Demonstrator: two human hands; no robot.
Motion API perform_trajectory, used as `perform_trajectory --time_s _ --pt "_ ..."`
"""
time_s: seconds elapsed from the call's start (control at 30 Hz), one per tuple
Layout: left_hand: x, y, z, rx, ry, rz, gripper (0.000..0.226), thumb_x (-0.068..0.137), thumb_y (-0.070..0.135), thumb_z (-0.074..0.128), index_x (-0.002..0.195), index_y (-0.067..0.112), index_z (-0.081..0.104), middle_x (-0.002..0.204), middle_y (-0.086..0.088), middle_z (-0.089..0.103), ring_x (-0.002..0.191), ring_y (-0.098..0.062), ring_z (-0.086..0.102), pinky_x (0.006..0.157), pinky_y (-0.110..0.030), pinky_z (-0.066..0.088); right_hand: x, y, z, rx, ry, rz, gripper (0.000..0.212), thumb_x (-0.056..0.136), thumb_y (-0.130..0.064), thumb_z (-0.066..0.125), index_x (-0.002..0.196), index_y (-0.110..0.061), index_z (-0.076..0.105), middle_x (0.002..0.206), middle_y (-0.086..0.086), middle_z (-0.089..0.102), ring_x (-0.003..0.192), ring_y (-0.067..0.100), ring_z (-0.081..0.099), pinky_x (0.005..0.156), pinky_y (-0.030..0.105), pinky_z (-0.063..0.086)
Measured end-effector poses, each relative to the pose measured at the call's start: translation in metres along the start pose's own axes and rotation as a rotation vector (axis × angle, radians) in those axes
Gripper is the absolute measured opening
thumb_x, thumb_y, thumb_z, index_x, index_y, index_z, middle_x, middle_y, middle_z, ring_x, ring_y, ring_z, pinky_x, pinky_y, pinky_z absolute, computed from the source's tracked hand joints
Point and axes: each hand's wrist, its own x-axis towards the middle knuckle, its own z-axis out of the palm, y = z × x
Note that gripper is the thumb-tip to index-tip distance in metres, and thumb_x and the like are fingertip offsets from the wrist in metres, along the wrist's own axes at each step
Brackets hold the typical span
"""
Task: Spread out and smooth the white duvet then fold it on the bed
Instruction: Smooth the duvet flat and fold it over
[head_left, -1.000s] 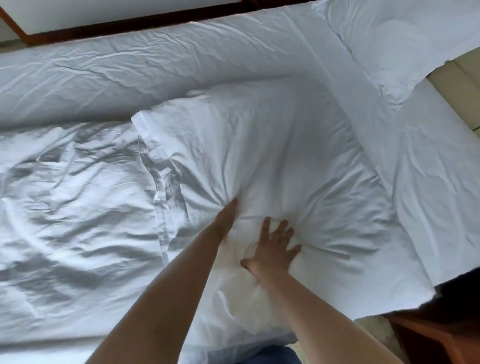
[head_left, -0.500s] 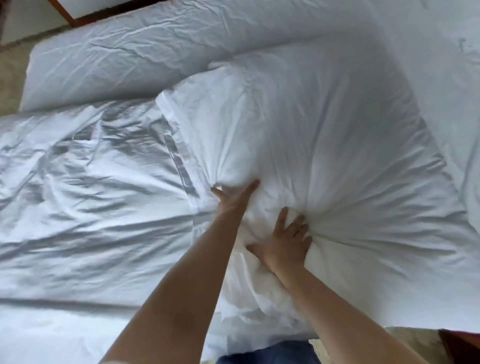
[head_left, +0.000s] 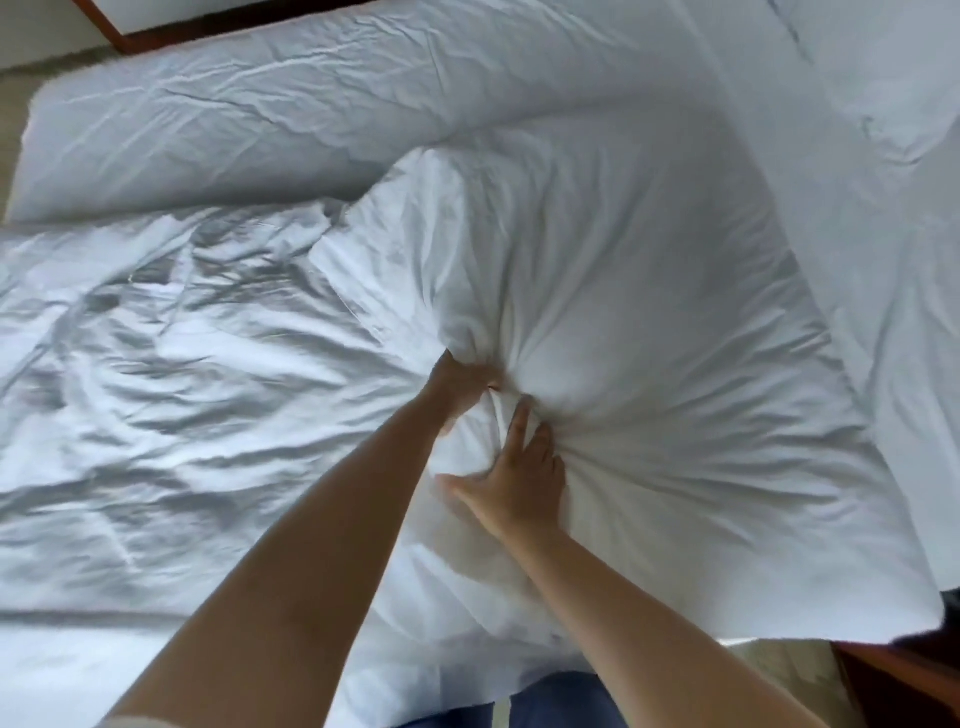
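The bed (head_left: 156, 467) carries the duvet (head_left: 649, 312), bunched at its near edge. The left hand (head_left: 460, 384) pinches a gather; the right hand (head_left: 514, 483) presses with fingers spread. Better to grip corners and pull outward evenly.

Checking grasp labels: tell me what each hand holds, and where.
Left hand bunches a fold of the duvet mid-surface; right hand digs into the cloth beside it.

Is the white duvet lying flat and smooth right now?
No, the left hand is bunching the white duvet, with creases fanning outward from it.
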Motion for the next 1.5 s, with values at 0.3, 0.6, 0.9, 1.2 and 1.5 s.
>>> perform_trajectory --time_s 0.3,0.6,0.9,1.2,1.5 --pt "-0.056 0.014 -0.122 -0.253 -0.014 0.147 0.017 0.069 0.000 0.065 0.075 0.013 0.057 0.067 -0.010 0.052 0.067 -0.023 0.049 0.058 -0.028 0.037 -0.039 -0.109 -0.029 0.025 0.143 -0.109 0.079 0.087 -0.021 0.053 0.152 -0.010 0.010 0.127 0.009 0.058 0.113 0.030 0.058 0.093 0.033 0.043" --pt "-0.079 -0.080 -0.247 -0.019 0.002 0.026 0.090 0.069 0.013 0.076 0.146 0.008 0.030 0.126 -0.011 0.052 0.114 -0.029 0.052 0.086 -0.039 0.043 -0.089 -0.176 0.068 -0.120 -0.258 -0.235 0.103 0.077 -0.046 0.068 0.152 -0.021 0.001 0.154 0.015 0.024 0.139 0.029 0.032 0.109 0.040 0.031" --pt "-0.067 -0.130 -0.221 -0.197 -0.056 -0.007 0.104 0.075 0.034 0.079 0.148 0.011 0.009 0.147 -0.008 0.033 0.123 -0.020 0.042 0.096 -0.030 0.036 -0.112 -0.139 0.086 -0.191 -0.262 -0.225 0.109 0.077 -0.058 0.065 0.152 -0.028 -0.008 0.159 0.010 0.008 0.146 0.024 0.015 0.117 0.039 0.017" --pt "-0.070 -0.044 -0.154 -0.186 -0.239 0.086 0.034 0.068 -0.004 0.060 0.100 0.008 0.059 0.073 -0.006 0.052 0.062 -0.021 0.049 0.046 -0.017 0.037 -0.123 -0.106 0.066 -0.041 0.054 -0.151 0.109 0.075 -0.064 0.055 0.151 -0.021 -0.011 0.160 0.008 -0.002 0.148 0.018 -0.004 0.120 0.037 0.006" --pt "-0.045 -0.056 -0.159 -0.027 -0.192 0.185 0.046 0.084 0.018 0.069 0.128 0.016 0.054 0.113 -0.005 0.065 0.097 -0.022 0.061 0.077 -0.022 0.052 -0.076 -0.077 0.053 -0.152 -0.013 -0.209 0.091 0.085 -0.062 0.049 0.152 -0.031 -0.004 0.160 0.006 0.005 0.147 0.021 0.006 0.118 0.038 0.009"
